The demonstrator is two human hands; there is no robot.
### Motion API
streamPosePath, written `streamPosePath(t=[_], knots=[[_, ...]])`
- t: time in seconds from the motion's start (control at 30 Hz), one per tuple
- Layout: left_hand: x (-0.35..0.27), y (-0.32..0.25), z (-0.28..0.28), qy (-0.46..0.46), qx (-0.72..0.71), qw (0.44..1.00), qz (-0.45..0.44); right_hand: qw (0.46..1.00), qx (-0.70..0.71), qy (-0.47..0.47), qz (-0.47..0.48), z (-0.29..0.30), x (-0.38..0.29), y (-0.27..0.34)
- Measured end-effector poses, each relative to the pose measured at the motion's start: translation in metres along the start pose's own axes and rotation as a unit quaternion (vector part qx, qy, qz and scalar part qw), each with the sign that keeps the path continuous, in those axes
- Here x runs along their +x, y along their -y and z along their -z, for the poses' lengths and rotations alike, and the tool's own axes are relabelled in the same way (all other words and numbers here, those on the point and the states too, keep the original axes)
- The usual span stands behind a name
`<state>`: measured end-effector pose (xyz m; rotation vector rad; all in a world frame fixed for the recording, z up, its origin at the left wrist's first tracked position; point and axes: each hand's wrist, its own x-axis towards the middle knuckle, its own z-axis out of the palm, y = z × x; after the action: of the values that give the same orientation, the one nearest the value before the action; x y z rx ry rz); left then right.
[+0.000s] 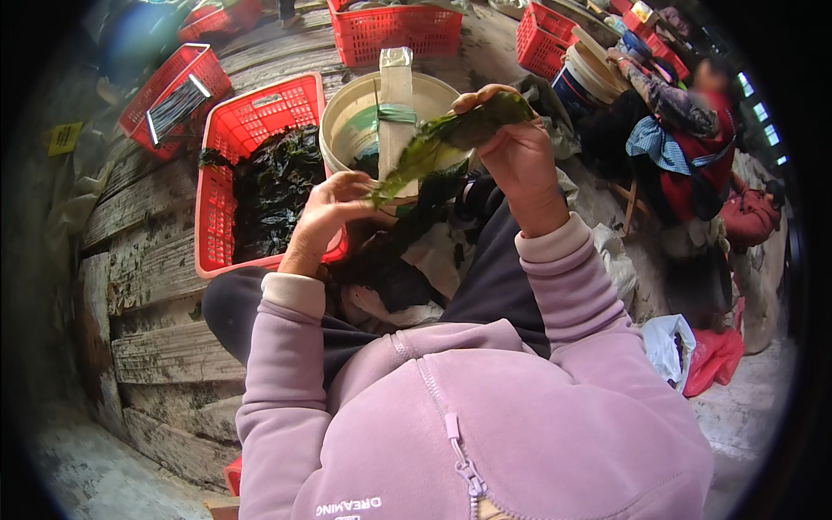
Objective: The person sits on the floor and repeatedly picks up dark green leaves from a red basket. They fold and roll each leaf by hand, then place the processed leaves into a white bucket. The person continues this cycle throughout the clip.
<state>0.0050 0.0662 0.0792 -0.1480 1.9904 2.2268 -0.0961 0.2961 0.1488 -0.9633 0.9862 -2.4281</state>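
Observation:
A long green frond of seaweed (448, 136) is stretched between my hands above a round plastic bucket (338, 104). My left hand (335, 208) pinches its lower, narrow end, while my right hand (517, 146) grips the broad upper end. An upright post (396, 84) with green string tied round it stands at the bucket, partly behind the frond. Left of the bucket, a red plastic crate (213, 195) holds a heap of dark wet seaweed (279, 188). More dark seaweed (390, 260) lies between my legs, below my hands.
More red crates (403, 32) stand beyond the bucket and at the upper left, one bearing a bundle of thin strips (179, 107). A co-worker (689, 130) sits at the right beside other buckets (588, 75). White and red plastic bags (715, 361) lie at the right.

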Motion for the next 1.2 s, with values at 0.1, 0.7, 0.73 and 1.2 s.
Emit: streamPosePath(t=[0.1,0.7,0.73,1.2], knots=[[-0.003,-0.007,-0.009,-0.017,-0.078,0.984,-0.161,0.998,0.010,0.022,-0.056,-0.007,-0.002,-0.006],[0.000,-0.061,-0.038,0.016,-0.098,0.994,-0.050,0.967,-0.210,-0.063,-0.133,0.020,-0.013,-0.016],[0.001,-0.061,-0.043,-0.002,-0.074,0.996,-0.056,0.967,-0.183,-0.039,-0.175,0.013,-0.013,-0.022],[0.010,-0.019,-0.020,-0.011,-0.088,0.996,-0.029,0.936,-0.192,-0.043,-0.292,0.017,-0.017,-0.023]])
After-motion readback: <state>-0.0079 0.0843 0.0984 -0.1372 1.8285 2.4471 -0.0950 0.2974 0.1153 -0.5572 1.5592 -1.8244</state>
